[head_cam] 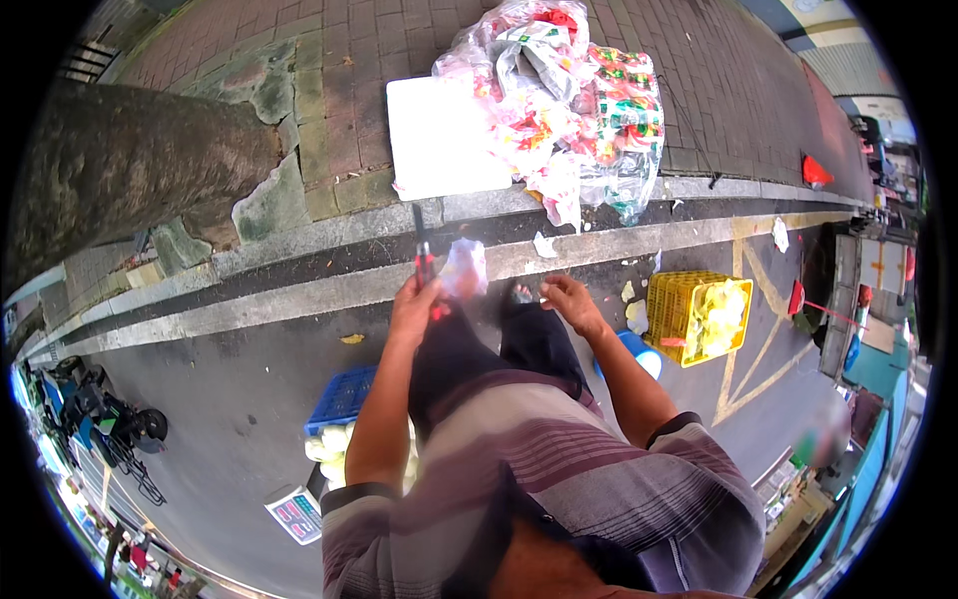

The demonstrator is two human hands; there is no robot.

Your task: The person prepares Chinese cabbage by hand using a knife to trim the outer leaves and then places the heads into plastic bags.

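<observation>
My left hand [414, 308] is closed around the red-and-black handle of a knife [423, 254], its dark blade pointing toward the kerb. Beside the knife is a small translucent plastic bag [465, 268] with something reddish in or behind it; whether my left hand holds it too, I cannot tell. My right hand [572, 303] is raised apart from the left, fingers curled, with a small white bit at the fingertips. Past the hands, a white foam box or lid [441, 142] lies at the pavement's edge, touching a heap of printed plastic bags [535, 120].
A yellow crate [673, 314] with pale leaves and a blue bucket [642, 353] stand at my right. At my left are a blue crate [340, 397], pale vegetables [329, 445] and a scale [296, 513]. A kerb [352, 228] crosses ahead; a tree trunk [142, 157] rises at far left.
</observation>
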